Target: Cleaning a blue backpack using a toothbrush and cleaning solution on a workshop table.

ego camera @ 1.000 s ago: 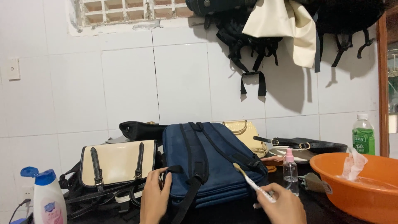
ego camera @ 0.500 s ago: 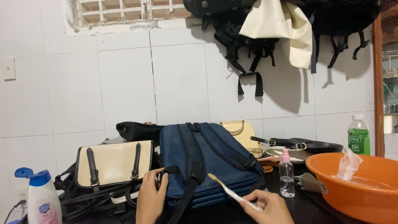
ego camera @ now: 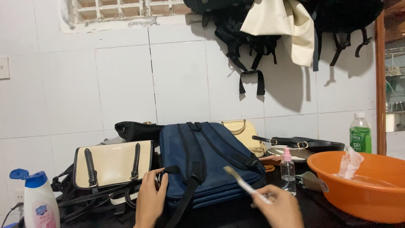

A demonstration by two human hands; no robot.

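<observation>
On the counter: one navy backpack (ego camera: 206, 162), one cream handbag with black straps (ego camera: 112, 164), one black bag (ego camera: 137, 131) behind it, one yellow purse (ego camera: 244, 134). One toothbrush (ego camera: 244, 185), one small spray bottle (ego camera: 288, 171), one green bottle (ego camera: 360, 134), one white lotion bottle (ego camera: 39, 204), one orange basin (ego camera: 358, 194). Two hands

I wore the single camera on my head; it faced forward and slightly down across the dark counter (ego camera: 236, 213) toward the tiled wall (ego camera: 181, 84). It sat close, so my hands only showed at the bottom edge. No other view overlapped.
</observation>
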